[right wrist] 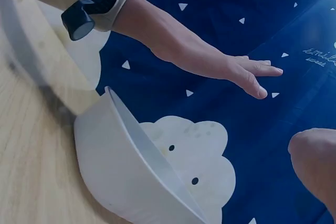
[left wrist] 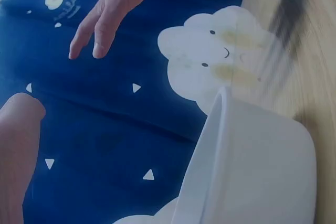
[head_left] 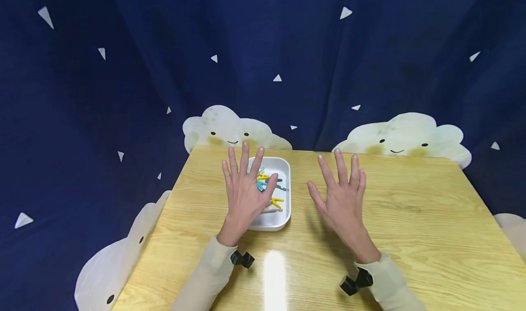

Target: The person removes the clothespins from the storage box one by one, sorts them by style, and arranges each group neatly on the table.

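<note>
Clothespins (head_left: 277,200) lie loose inside white rectangular bin (head_left: 279,165). Left hand (head_left: 244,192) above bin, right hand (head_left: 343,203) right of it; both empty, fingers spread apart. Light fingertip pinch, without bumping bin, likely suits best.

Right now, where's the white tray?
Head view: the white tray sits on the wooden table near centre, partly hidden by the left hand, left of the right hand.

A big dark blue cloth (head_left: 250,28) with little white triangles (head_left: 346,13) hangs behind the wooden table (head_left: 411,201). 2 white clouds (head_left: 404,128) smile over its far edge. A bright shine (head_left: 274,279) sits on the wood.
</note>
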A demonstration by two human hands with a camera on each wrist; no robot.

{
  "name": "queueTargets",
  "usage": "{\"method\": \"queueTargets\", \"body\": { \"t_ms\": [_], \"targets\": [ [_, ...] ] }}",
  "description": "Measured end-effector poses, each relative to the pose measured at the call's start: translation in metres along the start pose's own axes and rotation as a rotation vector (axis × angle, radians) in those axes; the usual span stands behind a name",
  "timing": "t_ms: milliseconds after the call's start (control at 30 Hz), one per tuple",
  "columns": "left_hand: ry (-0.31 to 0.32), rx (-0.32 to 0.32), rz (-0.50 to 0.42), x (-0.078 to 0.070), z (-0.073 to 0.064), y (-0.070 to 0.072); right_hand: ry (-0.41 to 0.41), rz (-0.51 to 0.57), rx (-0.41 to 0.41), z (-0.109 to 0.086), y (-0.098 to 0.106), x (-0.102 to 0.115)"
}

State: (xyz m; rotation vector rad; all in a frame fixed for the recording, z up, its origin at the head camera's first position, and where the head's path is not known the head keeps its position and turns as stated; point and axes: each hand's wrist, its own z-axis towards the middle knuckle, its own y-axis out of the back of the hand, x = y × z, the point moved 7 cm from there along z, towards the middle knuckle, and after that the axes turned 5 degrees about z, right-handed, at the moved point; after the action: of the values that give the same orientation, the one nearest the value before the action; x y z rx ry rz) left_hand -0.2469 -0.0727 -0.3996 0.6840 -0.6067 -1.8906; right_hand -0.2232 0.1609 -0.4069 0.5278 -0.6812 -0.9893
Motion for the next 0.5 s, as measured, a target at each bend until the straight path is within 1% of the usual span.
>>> {"method": "queueTargets", "body": {
  "t_ms": [100,233,400,500],
  "targets": [
    [-0.007,0.013,0.000,0.005,0.000,-0.003,0.003,0.012,0.017,0.000,-0.006,0.001],
    [0.004,0.076,-0.002,0.017,-0.005,-0.011,0.003,0.034,0.050,-0.001,-0.016,0.003],
    [0.022,0.191,0.004,0.035,-0.017,-0.027,0.006,0.054,0.106,-0.001,-0.034,0.007],
    [0.013,0.264,0.004,0.042,-0.026,-0.040,0.019,0.061,0.147,-0.001,-0.047,0.012]
  ]
}}
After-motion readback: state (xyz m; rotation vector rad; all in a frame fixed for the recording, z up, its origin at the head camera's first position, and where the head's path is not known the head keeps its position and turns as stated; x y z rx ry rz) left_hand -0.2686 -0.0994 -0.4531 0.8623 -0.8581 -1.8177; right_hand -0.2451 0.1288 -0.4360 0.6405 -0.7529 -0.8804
